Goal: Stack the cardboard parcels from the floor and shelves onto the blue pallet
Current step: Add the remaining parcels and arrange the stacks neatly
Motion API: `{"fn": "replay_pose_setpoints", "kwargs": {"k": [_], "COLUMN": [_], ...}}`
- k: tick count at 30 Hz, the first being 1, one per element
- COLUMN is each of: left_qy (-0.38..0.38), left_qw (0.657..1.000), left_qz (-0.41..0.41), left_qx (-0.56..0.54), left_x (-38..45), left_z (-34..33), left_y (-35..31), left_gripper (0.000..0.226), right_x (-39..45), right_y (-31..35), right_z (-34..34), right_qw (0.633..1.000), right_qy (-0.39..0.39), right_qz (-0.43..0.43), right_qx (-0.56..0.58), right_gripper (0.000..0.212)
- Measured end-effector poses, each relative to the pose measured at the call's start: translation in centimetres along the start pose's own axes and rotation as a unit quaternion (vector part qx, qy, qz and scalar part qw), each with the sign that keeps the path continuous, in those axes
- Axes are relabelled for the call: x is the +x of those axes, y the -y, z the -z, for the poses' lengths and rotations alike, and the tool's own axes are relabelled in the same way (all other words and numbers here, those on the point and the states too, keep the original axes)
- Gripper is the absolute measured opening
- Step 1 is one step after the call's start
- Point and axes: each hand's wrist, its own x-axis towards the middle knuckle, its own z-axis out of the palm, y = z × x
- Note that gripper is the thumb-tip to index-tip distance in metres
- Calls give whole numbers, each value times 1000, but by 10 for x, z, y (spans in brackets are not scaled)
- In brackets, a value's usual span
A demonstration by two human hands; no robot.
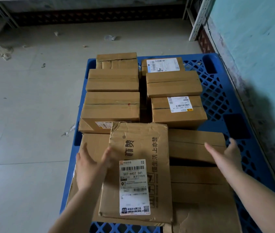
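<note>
- Your left hand (pixel 89 167) lies with fingers straight and relaxed against the left side of the flat brown cardboard parcel with black printed characters and a white shipping label (pixel 138 172); it grasps nothing.
- Your right hand (pixel 226 155) is released too, fingers spread, hovering over the plain brown cardboard parcel (pixel 195 143) near the right edge of the blue plastic lattice pallet (pixel 221 98); whether it touches the cardboard I cannot tell.
- The printed parcel rests on top of other parcels at the pallet's near edge, lying slightly askew, its top edge crumpled.
- Beyond it, two rows of smaller taped brown cardboard boxes (pixel 113 79) run toward the pallet's far edge, touching or just beside each other.
- In the right row, the labelled small brown box (pixel 177 110) sits nearest you, and the farthest one carries a label as well.
- The pallet's right side shows bare lattice.
- The pallet stands on a pale tiled floor (pixel 24 115), close beside a turquoise wall (pixel 259 39).
</note>
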Motion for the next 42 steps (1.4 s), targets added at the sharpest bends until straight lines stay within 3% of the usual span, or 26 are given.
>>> {"fn": "replay_pose_setpoints", "kwargs": {"k": [3, 8, 13, 19, 25, 28, 32, 38, 42], "left_qy": [-31, -7, -16, 8, -49, -46, -24, 30, 24], "left_qw": [999, 999, 1000, 998, 995, 994, 998, 997, 997], "left_qz": [-32, -41, -10, -38, -84, -95, -42, -66, -74], "left_qx": [-27, -21, -5, -47, 5, 5, -43, -25, 1], "left_x": [51, 113, 125, 114, 147, 177, 203, 199, 188], "left_z": [16, 13, -15, -34, -7, -2, -9, -34, -34], "left_y": [-25, -59, -49, -46, -64, -87, -101, -100, -96], "left_gripper": [79, 79, 73, 71, 72, 81, 88, 57, 56], "right_x": [16, 41, 46, 43, 67, 91, 114, 113, 105], "right_y": [51, 112, 112, 101, 131, 162, 176, 161, 162], "right_z": [-4, -28, -49, -55, -52, -49, -52, -63, -64], "right_qw": [995, 994, 996, 994, 985, 984, 991, 988, 984], "right_qy": [-17, 2, 17, -12, -95, -76, -12, 23, 25], "right_qz": [88, 104, 69, 85, 125, 137, 80, 99, 105], "right_qx": [40, 15, -59, -64, -77, -79, -102, -114, -139], "right_gripper": [88, 92, 101, 98, 101, 104, 113, 113, 114]}}
